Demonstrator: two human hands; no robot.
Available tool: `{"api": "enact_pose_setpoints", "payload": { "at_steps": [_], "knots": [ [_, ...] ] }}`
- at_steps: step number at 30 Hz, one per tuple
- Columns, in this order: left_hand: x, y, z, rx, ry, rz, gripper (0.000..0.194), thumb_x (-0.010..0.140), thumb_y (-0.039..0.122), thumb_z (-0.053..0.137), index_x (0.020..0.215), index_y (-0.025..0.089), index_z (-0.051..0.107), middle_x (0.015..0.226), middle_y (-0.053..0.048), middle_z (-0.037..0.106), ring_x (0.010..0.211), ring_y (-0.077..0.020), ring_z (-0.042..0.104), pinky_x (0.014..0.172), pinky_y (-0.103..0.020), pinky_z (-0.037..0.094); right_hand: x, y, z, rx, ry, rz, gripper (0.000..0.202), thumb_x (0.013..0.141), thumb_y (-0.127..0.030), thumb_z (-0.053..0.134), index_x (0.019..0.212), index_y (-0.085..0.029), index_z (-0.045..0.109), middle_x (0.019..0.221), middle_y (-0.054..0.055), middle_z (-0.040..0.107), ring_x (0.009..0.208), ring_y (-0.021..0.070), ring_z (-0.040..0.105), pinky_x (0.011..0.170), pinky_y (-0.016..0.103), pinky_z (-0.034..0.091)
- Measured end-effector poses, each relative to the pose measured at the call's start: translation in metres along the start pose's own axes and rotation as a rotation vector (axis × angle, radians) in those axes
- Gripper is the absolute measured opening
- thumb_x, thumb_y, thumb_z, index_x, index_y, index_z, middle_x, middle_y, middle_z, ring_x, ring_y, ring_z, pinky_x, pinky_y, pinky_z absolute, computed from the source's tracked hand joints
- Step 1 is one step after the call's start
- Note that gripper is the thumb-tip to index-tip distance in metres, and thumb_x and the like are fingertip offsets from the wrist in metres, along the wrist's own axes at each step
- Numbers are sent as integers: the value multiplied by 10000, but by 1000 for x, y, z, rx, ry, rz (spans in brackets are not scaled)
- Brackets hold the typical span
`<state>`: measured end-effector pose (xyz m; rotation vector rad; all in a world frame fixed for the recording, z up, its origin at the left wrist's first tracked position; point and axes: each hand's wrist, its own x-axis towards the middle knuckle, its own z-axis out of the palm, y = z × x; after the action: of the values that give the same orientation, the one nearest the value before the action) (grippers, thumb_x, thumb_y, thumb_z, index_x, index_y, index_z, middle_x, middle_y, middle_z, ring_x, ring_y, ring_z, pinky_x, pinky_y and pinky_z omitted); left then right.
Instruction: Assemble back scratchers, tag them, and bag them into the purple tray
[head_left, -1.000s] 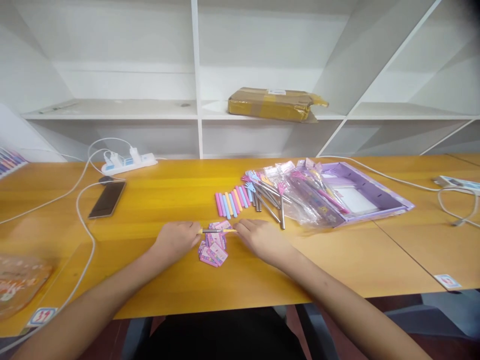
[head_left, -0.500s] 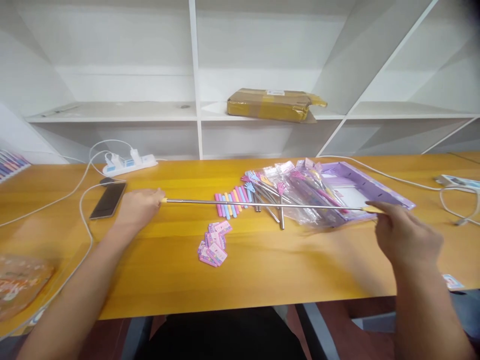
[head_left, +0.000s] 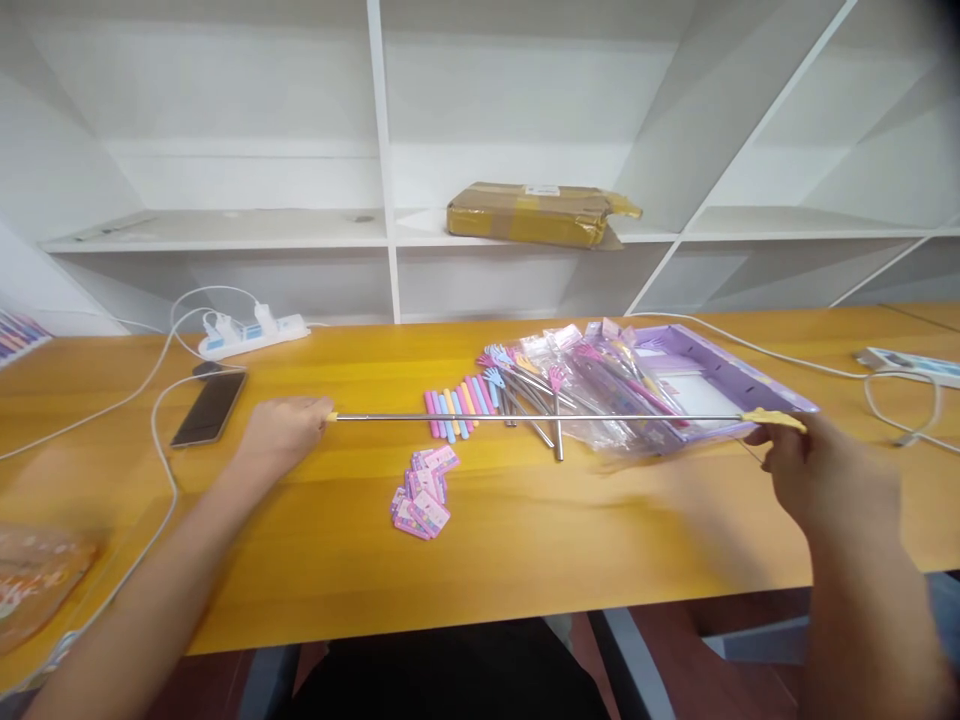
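A smooth yellow-brown table (head_left: 525,570) stands before white shelving (head_left: 525,90). Above the table, 1 telescopic back scratcher (head_left: 540,417) is held nearly level, its long axis running left to right, the yellow, hand-shaped head pointing right. The left hand's (head_left: 289,435) fingers are curled closed around the handle end; the right hand's (head_left: 840,475), blurred, pinch the head. The extended rod is slim, shiny metal. Beyond: crinkled clear plastic wrapping (head_left: 600,430) and a purple rectangular tray (head_left: 720,360). Nearer: glossy pink cards (head_left: 424,495).
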<state>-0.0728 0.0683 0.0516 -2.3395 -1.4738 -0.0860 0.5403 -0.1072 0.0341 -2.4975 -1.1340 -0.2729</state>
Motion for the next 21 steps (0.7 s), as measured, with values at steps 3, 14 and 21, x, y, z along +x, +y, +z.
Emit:
{"api": "enact_pose_setpoints", "payload": {
  "at_steps": [3,14,21],
  "knots": [
    [2,4,-1,-12,-89,-17,225,917,213,501,778,204,678,760,-87,736,651,-225,650,556,-300,188,8,-23,-8,-116,-56,-9,430,1008,-348,371,1054,-151,750,882,197,749,631,248,557,634,359,369],
    [2,16,-36,36,-301,-133,361,959,245,400,926,211,758,858,-147,769,829,-331,741,646,-345,426,12,-130,-23,-130,-48,-4,384,1035,-185,359,1259,-112,662,1125,249,725,949,289,671,712,349,336],
    [10,86,-60,-43,-278,-18,356,980,169,396,1007,181,751,875,-167,767,804,-316,744,654,-361,475,-119,-263,-14,-191,-274,-763,264,998,-102,373,1083,-121,623,866,127,706,671,211,648,562,311,211]
  ]
}}
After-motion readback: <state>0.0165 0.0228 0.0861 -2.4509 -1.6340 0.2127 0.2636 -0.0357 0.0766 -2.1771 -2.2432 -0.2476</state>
